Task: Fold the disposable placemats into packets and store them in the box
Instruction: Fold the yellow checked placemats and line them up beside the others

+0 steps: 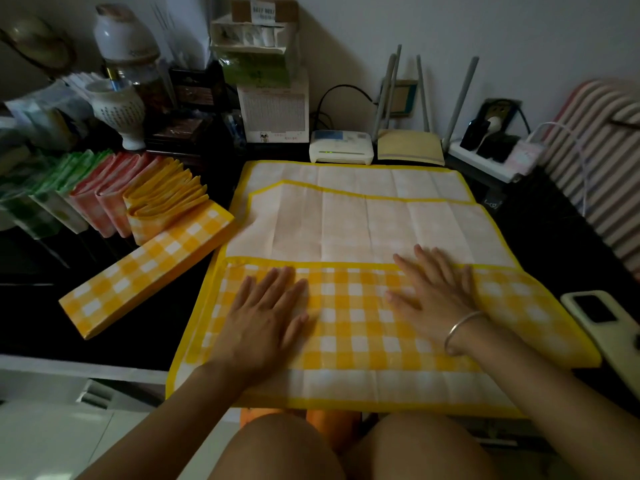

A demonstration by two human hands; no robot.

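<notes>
Yellow-checked placemat (349, 327) overhangs the desk (41, 323) at its front edge; left grip (263, 313) and right grip (440, 296) press its folded flap, fingers spread flat. Packet (149, 268) lies just beside its left edge.

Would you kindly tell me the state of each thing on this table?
Yellow checked placemat: spread flat, near edge folded over.
Left hand: open, pressing the fold.
Right hand: open, pressing the fold.
Yellow packet: folded, lying flat.
Row of packets: folded, standing on edge.
Modem: green light on.

Packet (145, 271) left of placemat (363, 216); prob. phone (602, 317) at right.
</notes>
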